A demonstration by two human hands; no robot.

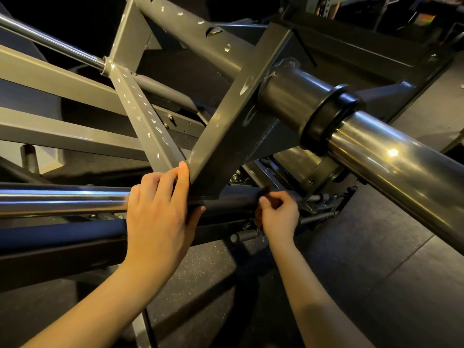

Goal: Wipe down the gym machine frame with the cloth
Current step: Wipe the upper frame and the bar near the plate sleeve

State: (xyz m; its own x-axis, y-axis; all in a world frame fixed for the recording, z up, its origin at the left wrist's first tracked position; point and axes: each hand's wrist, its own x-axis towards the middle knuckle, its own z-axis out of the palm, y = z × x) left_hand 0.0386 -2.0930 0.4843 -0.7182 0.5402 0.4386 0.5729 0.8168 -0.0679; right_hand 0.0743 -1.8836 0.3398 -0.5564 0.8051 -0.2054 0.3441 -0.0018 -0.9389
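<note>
The gym machine frame is grey painted steel, with a diagonal square beam (238, 121) that ends just above a dark horizontal tube (233, 199). My left hand (155, 217) grips the beam's lower end, fingers on its left edge and thumb hooked under the tube. My right hand (278, 217) is curled against the tube a little to the right. It pinches a small dark piece of what looks like the cloth (264, 192), most of it hidden by the fingers and the dim light.
A chrome bar (62, 199) runs left from my left hand. A thick chrome sleeve with a black collar (389, 167) crosses overhead on the right. More chipped grey beams (140, 109) cross behind. Dark levers and bolts (324, 212) sit beyond my right hand, above black rubber flooring (376, 285).
</note>
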